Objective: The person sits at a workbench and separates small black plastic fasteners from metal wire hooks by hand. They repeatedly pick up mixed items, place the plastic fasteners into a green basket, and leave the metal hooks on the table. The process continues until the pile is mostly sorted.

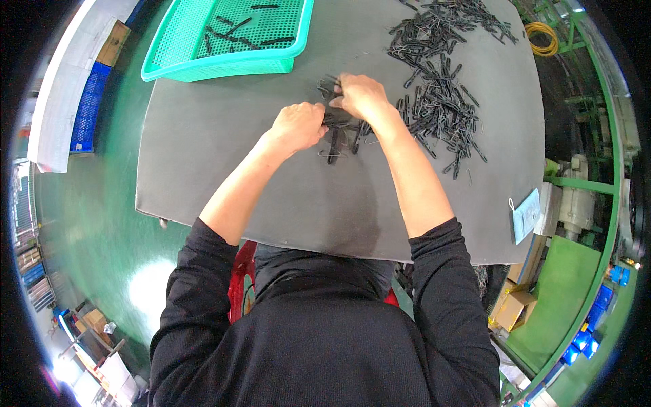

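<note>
Clips (339, 132), small and black, lie bunched mid-tabletop (224, 156) under both hands: left hand (297, 125) and right hand (361, 95) sit close together, fingers pinched on them. Beside: bigger pile (441, 102), green basket (203, 41).

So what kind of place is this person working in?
Most likely a small factory or workshop floor. Both hands sort a pile of small black clips on a grey worktable, with a green plastic basket for pieces, green painted floor and cardboard boxes nearby.
</note>
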A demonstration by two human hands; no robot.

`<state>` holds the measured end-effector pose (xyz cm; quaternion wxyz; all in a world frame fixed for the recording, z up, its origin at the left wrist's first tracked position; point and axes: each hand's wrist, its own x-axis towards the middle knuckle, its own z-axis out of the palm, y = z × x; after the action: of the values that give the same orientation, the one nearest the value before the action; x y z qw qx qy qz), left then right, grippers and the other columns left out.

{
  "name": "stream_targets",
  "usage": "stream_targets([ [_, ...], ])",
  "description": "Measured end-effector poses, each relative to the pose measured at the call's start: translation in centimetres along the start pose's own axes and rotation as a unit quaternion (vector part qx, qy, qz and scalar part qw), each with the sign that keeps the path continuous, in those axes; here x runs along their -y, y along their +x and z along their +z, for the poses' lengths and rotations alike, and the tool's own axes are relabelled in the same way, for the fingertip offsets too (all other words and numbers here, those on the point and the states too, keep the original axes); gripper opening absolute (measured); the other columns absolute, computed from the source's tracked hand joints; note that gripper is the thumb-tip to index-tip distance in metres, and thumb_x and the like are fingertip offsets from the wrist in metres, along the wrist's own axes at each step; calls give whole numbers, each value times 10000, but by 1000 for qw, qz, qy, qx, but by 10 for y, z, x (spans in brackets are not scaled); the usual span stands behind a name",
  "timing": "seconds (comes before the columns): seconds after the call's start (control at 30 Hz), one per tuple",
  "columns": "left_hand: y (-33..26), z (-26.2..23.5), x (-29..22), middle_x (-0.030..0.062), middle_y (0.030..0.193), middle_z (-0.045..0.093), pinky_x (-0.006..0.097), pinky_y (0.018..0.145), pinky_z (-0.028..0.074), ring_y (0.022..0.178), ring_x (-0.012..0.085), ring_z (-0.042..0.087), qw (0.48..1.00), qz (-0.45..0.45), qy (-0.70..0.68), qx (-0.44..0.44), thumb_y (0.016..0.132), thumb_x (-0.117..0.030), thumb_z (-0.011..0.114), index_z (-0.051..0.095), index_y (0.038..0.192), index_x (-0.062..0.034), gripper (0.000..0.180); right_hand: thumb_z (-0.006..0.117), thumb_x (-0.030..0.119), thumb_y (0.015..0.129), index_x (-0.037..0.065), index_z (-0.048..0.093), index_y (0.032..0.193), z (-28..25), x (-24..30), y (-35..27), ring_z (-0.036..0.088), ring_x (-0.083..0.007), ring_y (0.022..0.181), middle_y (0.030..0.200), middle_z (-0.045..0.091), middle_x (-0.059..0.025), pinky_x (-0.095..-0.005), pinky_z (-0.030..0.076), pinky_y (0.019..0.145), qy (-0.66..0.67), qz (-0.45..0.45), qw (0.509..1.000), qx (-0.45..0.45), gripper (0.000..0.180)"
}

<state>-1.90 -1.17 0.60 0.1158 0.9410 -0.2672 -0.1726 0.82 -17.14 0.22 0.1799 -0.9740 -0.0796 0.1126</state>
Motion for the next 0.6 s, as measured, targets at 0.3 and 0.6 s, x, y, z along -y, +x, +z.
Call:
stream_targets([
  [0.3,-37,-60,8,202,708,592,444,648,477,728,368,599,980,27,-152,-125,704,-230,570,579,766,-5,234,675,259,698,9,610,790,-62,-27,0,565,-168,619,623,588,-74,-316,452,629,168,14,984,-62,274],
  [0.6,-22,-199,35,206,1147,484,409,902,374,1078,363,442,935,-52,93,-339,682,-289,680,388,1240,-30,680,694,214,691,-48,597,911,-173,82,50,601,-267,718,782,631,-181,-357,475,660,139,-239,938,-210,356],
])
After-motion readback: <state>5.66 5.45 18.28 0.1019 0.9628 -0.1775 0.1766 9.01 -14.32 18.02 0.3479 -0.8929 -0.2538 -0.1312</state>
